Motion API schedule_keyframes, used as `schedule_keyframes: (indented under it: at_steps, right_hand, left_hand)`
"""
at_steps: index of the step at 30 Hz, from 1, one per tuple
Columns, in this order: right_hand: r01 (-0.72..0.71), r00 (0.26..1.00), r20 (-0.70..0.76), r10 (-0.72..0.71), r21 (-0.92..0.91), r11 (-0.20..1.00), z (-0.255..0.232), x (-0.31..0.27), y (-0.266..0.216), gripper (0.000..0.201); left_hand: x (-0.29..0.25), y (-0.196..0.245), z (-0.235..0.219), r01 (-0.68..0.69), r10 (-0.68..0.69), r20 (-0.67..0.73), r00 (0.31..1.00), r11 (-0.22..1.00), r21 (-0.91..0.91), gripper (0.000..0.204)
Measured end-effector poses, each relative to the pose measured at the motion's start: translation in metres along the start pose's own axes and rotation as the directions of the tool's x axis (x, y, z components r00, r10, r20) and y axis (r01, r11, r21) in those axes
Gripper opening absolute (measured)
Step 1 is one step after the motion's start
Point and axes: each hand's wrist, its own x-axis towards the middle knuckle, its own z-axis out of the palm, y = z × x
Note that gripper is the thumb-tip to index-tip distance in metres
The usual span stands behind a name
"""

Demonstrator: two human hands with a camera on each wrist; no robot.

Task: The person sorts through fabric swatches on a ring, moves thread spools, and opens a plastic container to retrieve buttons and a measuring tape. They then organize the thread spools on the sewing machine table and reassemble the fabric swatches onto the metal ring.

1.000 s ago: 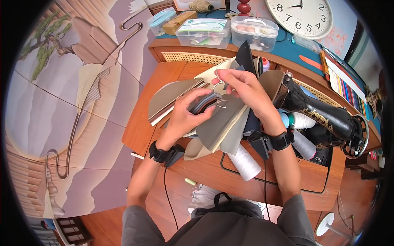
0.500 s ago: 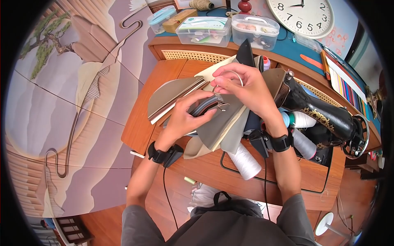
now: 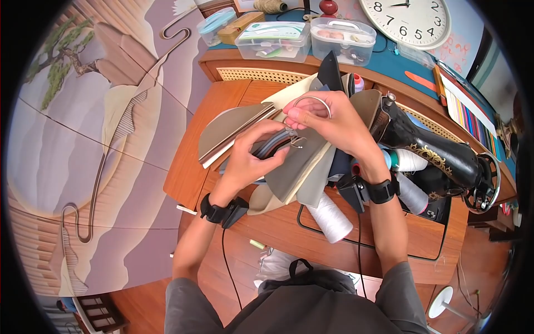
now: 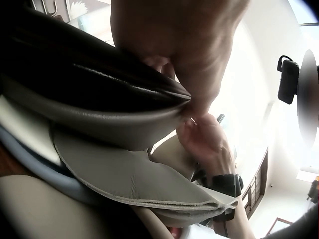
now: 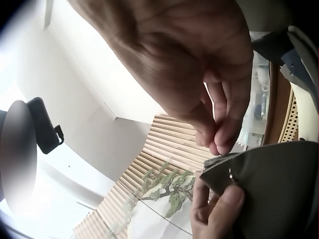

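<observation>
Right hand [image 3: 336,119] has come lower and closer to the left hand [image 3: 246,157] vs 1 s ago; the large metal ring [image 3: 314,98] has swung back over its knuckles. Left hand basically unmoved.

Left: gripping a stack of leather-like swatches [image 3: 271,146], thumb on one side, fingers on the other. Right: pinching the large ring between thumb and fingertips, right at the stack's end. A smaller ring [image 3: 301,146] sticks out of that same end, just below the right fingertips. Right wrist view agrees: fingertips together at the stack edge. Whether the large ring is closed, can't tell, fingers cover part of it.

Stack location: between the hands, above a loose pile on the table [image 3: 225,93]. Under it, a wide grey sheet [image 3: 289,181]; left of it, brown half-round pieces [image 3: 222,132].

Further out: white thread spool [image 3: 329,220] near the table's front edge, black sewing machine [image 3: 431,158] on the right. Behind, two clear boxes [image 3: 272,49] [image 3: 340,47] on the blue-topped shelf, wall clock [image 3: 409,25] above.
</observation>
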Motion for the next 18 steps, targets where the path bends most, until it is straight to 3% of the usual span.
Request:
schedule_keyframes:
  at_steps: [5, 7, 9, 12, 16, 18]
  right_hand:
    - [0.095, 0.984, -0.144, -0.108, -0.099, 0.991, 0.017, 0.003, 0.007, 0.025]
    - [0.115, 0.963, -0.245, -0.109, 0.012, 0.993, 0.025, 0.004, 0.009, 0.020]
    - [0.134, 0.953, -0.275, -0.126, 0.008, 0.991, 0.033, 0.003, 0.008, 0.019]
    - [0.212, 0.908, -0.385, -0.166, 0.079, 0.974, 0.044, 0.005, 0.015, 0.020]
    - [0.245, 0.887, -0.421, -0.187, 0.087, 0.966, 0.049, 0.003, 0.013, 0.021]
    - [0.311, 0.884, -0.360, -0.297, -0.022, 0.950, 0.046, 0.001, 0.006, 0.022]
  left_hand:
    - [-0.003, 0.005, 0.003, 0.019, -0.018, -0.059, 0.998, 0.999, 0.028, 0.043]
    - [-0.004, 0.008, 0.008, 0.016, -0.013, -0.087, 0.996, 0.999, 0.038, 0.044]
    - [-0.004, 0.009, 0.012, 0.090, -0.087, -0.189, 0.978, 0.996, 0.009, 0.040]
    - [-0.004, 0.017, 0.015, 0.158, -0.167, -0.192, 0.967, 0.986, -0.061, 0.038]
    - [-0.003, 0.019, 0.014, 0.174, -0.188, -0.221, 0.957, 0.981, -0.082, 0.036]
    - [0.000, 0.018, 0.010, 0.162, -0.171, -0.258, 0.951, 0.985, -0.056, 0.036]
